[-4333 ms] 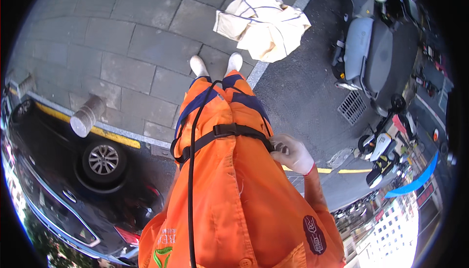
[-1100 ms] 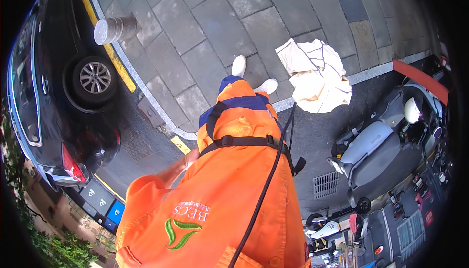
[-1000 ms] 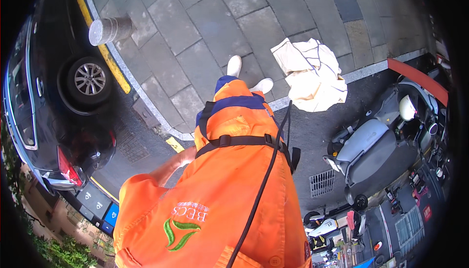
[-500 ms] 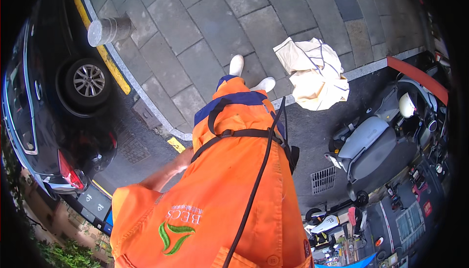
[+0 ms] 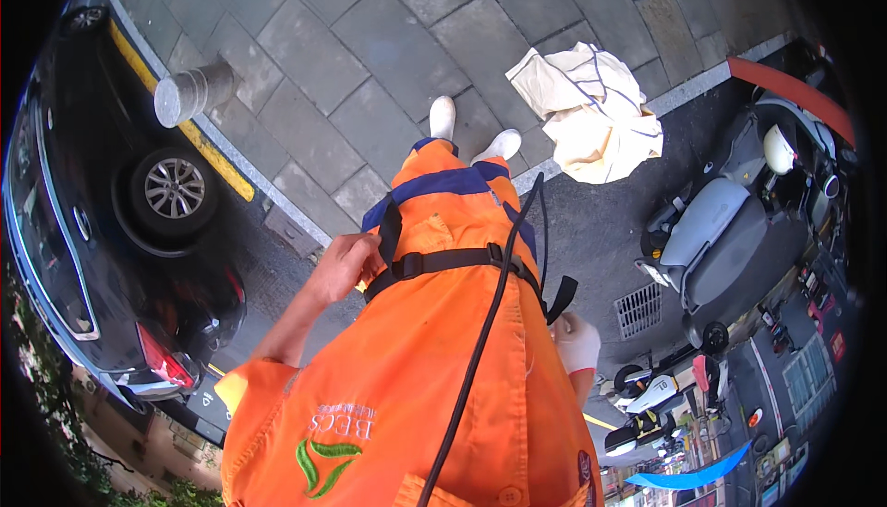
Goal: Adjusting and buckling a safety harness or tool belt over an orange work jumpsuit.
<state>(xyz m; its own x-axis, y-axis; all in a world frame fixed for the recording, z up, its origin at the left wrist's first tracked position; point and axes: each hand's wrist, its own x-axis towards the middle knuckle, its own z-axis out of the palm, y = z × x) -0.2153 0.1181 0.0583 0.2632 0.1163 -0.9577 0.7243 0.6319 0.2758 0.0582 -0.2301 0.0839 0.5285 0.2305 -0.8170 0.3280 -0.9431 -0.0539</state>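
Across my orange work jacket and trousers runs a black waist strap [image 5: 453, 260] with a plastic buckle [image 5: 407, 266]. My left hand [image 5: 344, 265] is at the left hip, its fingers curled closed at the strap's loose end [image 5: 391, 228]. At the right hip is my right hand [image 5: 576, 344], pale white, either gloved or in glare. It sits just below another black strap end [image 5: 561, 300], and its fingers are partly hidden by the jacket. A black cord [image 5: 476, 373] hangs down the jacket's front. On the ground ahead to the right lies a crumpled cream cloth [image 5: 601, 123] with dark trim.
A dark car [image 5: 120, 220] is parked on the left, by a stone bollard [image 5: 192, 96] and yellow-painted kerb [image 5: 217, 158]. To the right stand a grey scooter [image 5: 716, 225] and a red curved bar [image 5: 795, 96]. A drain grate [image 5: 639, 311] lies in the road. My white shoes [image 5: 443, 117] are on the paving.
My left hand has come into view and taken hold of the strap's loose end. My right hand has appeared beside the right hip. The view has shifted slightly; the cloth lies as before.
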